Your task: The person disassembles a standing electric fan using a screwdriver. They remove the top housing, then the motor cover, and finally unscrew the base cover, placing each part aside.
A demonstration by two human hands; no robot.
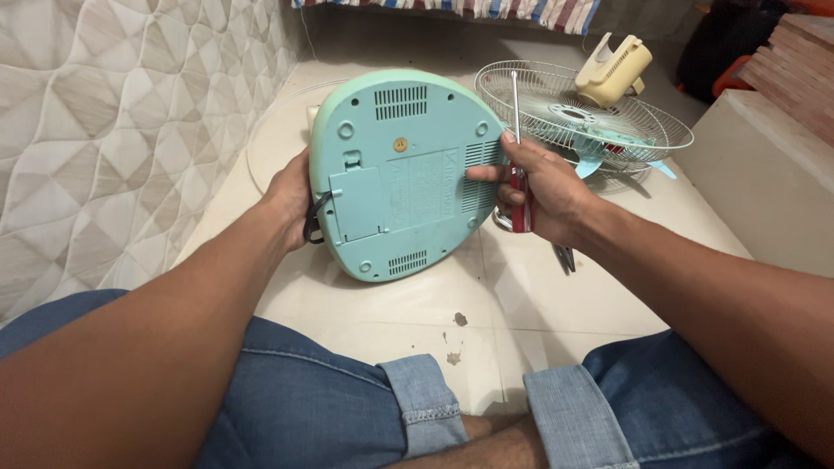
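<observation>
A mint-green fan base (404, 174) is tipped up so its underside faces me, showing vent slots, screw holes and a raised panel. My left hand (291, 198) grips its left edge beside a black cord. My right hand (543, 187) touches the base's right edge with its fingertips while holding a screwdriver (519, 178) with a red handle, its metal shaft pointing up.
A wire fan guard (584, 113) with a teal blade lies on the tiled floor behind the base, a cream motor housing (612, 69) beyond it. A quilted mattress (113, 130) stands at left. A pale box (764, 174) is at right. My denim-clad legs fill the foreground.
</observation>
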